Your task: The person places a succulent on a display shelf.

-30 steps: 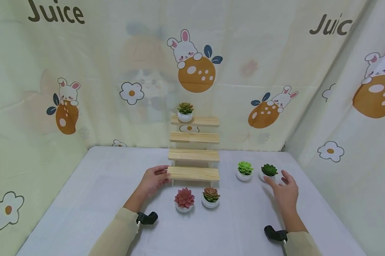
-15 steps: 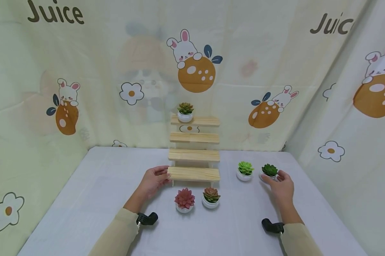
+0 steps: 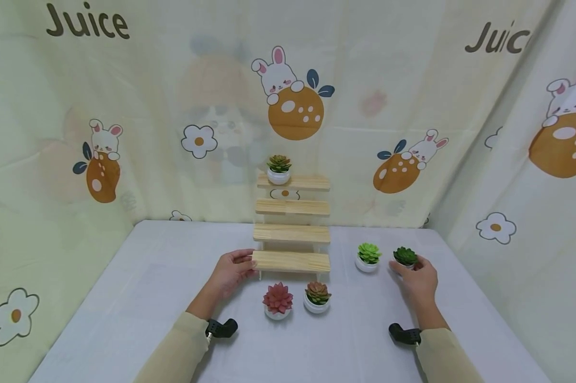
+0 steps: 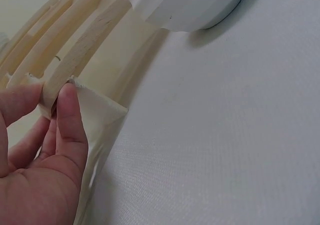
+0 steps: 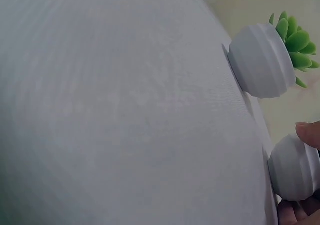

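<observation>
My left hand (image 3: 230,274) pinches the left end of the lowest board of a four-tier wooden stand (image 3: 291,261); the left wrist view shows thumb and fingers on the board's end (image 4: 62,80). To the right, my right hand (image 3: 421,279) grips the white pot of a dark green artificial succulent (image 3: 405,256), thumb on one side and fingers on the other. In the right wrist view that pot (image 5: 292,170) sits at or very near the cloth; I cannot tell whether it touches. A bright green succulent (image 3: 368,257) stands just left of it.
On the stand's top board, at the left, sits an olive-green succulent (image 3: 279,169). A red succulent (image 3: 278,300) and a reddish-brown one (image 3: 317,297) stand in front of the stand. A white cloth covers the table (image 3: 163,276); a printed curtain (image 3: 345,111) hangs behind.
My right hand has moved slightly left, and its fingers have closed around the dark green succulent's pot. My left hand keeps its hold on the stand's lowest board.
</observation>
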The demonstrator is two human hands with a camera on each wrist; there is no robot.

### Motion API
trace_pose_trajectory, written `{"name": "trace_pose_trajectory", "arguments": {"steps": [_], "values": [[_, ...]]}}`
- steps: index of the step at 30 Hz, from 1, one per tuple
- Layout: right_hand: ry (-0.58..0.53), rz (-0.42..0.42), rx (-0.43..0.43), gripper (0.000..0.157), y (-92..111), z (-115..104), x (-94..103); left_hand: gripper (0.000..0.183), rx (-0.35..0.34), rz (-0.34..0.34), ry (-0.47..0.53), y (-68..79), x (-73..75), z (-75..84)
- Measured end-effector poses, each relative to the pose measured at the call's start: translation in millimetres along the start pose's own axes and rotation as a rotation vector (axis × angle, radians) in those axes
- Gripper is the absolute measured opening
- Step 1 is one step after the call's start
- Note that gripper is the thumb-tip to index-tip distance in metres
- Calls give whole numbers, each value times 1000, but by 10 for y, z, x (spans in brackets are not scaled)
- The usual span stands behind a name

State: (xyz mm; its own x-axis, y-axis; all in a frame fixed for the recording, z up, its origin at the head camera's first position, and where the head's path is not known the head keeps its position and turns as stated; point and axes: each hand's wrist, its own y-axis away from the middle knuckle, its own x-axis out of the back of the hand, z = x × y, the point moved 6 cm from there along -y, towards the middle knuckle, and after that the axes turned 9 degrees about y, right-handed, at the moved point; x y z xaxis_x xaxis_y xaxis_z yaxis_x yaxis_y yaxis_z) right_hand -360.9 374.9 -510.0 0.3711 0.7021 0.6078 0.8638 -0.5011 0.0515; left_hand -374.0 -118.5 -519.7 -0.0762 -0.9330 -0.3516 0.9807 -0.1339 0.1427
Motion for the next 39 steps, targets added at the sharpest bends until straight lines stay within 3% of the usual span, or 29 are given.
{"name": "trace_pose_trajectory", "arguments": {"steps": [26,39], "values": [[-16,65,-22,85,69,34,27,43,9,23,4,6,9,-9],[-19,21,49,85,226,-100,135,42,5,29,-4,16,-2,-4]]}}
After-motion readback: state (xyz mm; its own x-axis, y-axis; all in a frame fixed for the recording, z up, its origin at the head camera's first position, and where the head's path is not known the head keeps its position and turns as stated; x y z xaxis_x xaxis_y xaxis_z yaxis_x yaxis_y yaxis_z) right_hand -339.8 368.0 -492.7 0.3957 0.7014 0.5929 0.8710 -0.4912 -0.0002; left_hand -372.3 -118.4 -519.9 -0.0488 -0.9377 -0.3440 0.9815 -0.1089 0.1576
